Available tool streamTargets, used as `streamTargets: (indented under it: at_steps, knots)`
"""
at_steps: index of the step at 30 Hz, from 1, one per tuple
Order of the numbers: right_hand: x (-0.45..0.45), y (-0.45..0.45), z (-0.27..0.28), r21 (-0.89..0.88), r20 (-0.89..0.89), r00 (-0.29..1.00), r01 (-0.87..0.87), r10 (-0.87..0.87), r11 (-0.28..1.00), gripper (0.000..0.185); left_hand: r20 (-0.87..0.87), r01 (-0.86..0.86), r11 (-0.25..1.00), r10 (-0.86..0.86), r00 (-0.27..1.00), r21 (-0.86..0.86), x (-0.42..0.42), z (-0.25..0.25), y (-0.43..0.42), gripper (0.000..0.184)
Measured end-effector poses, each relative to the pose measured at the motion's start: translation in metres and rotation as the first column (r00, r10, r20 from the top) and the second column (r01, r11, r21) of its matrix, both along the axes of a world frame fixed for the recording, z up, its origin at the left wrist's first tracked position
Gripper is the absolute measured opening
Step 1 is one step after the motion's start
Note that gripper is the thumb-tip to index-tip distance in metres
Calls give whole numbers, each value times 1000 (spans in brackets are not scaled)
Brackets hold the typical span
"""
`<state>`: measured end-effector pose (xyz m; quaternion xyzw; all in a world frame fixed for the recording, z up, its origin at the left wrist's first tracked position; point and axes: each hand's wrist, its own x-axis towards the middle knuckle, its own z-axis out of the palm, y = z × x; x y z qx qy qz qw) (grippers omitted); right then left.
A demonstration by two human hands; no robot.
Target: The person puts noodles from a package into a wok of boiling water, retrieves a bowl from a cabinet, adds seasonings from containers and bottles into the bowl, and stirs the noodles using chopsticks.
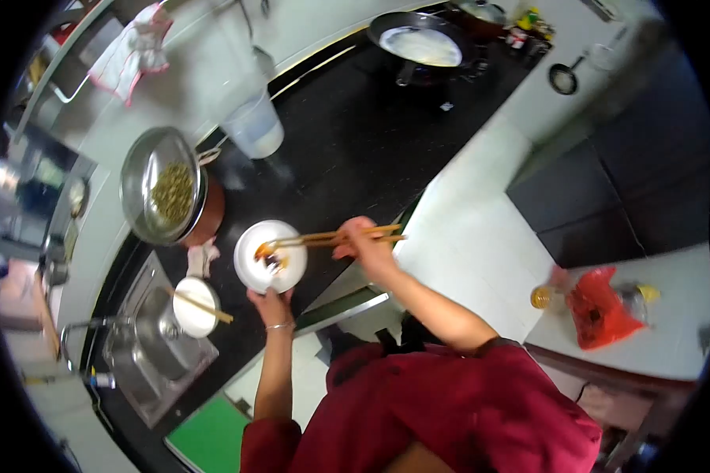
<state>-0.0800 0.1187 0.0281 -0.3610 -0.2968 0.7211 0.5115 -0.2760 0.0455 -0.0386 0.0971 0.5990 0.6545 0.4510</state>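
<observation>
My left hand [270,305] grips the near rim of a small white bowl [247,272] above the dark counter. Inside the bowl lie orange-red and dark brown patches that look like sauce, with something white among them. A pair of wooden chopsticks [315,238] is held in my right hand [363,246], fingers wrapped round them. Their tips reach into the bowl, onto the orange-red patch. Left of the bowl, a second white bowl [195,325] stands by the sink with a light wooden stick or chopsticks [205,306] across its top.
A metal basin [138,193] with green-brown food sits tilted on a reddish-brown pot [210,213]. Behind stands a clear plastic jug [254,130]. A wok [379,31] with whitish contents is at the far end. A steel sink [162,339] lies left, a red bag [599,311] right.
</observation>
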Motion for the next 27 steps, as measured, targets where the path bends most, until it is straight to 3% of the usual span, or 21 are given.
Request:
streamTargets:
  at_steps: [2, 8, 9, 10, 12, 15, 22, 24, 27]
  knots:
    - [44, 9, -2, -51, -174, 985, 5, -13, 999, 17, 28, 48, 999, -48, 998, 7, 38, 18, 3, 47]
    - [174, 16, 18, -4, -163, 984, 65, -65, 998, 17, 225, 296, 953, -302, 926, 58, 154, 61, 26, 44]
    - [192, 18, 21, 14, -93, 988, 125, -123, 992, 17, 238, 309, 948, -317, 918, 69, 171, 64, 31, 45]
    - [209, 20, 25, 38, -27, 983, 184, -183, 982, 17, 242, 312, 947, -321, 915, 76, 186, 65, 35, 45]
    - [240, 26, 31, 59, -70, 974, 221, -217, 973, 17, 210, 340, 936, -353, 912, 95, 211, 66, 47, 45]
    - [274, 32, 35, 114, 149, 958, 231, -246, 966, 19, 200, 372, 925, -381, 903, 82, 240, 72, 62, 45]
    - [310, 92, 32, 87, 34, 980, 190, -193, 978, 24, 179, 416, 907, -420, 889, 62, 277, 62, 113, 45]
    - [318, 120, 29, 87, 227, 960, 147, -163, 985, 25, 227, 416, 909, -413, 882, 38, 283, 56, 134, 43]
    - [335, 175, 37, 129, 78, 972, 209, -220, 969, 25, 276, 349, 934, -355, 893, 69, 291, 44, 171, 43]
